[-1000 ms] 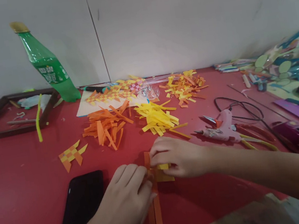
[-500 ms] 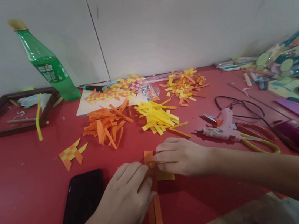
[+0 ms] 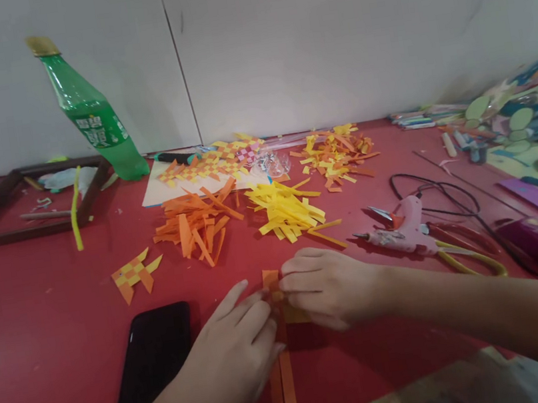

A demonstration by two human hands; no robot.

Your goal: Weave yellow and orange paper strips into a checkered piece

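Two long orange paper strips (image 3: pixel 282 381) lie side by side on the red table (image 3: pixel 47 342), running toward me. My left hand (image 3: pixel 238 354) presses on them from the left, fingers together at the crossing. My right hand (image 3: pixel 325 286) comes in from the right and pinches a yellow strip (image 3: pixel 296 314) laid across the orange ones. Both hands meet over the crossing, which hides the weave itself.
A black phone (image 3: pixel 154 360) lies left of my left hand. Beyond are piles of orange strips (image 3: pixel 196 224) and yellow strips (image 3: pixel 285 209), a small woven piece (image 3: pixel 134 275), a green bottle (image 3: pixel 91 113), a pink glue gun (image 3: pixel 402 230) with cord, and scissors (image 3: pixel 463 253).
My right hand has shifted a little left and closed onto the crossing; less of the yellow strip shows. My left fingers have spread slightly. The camera view drifted slightly.
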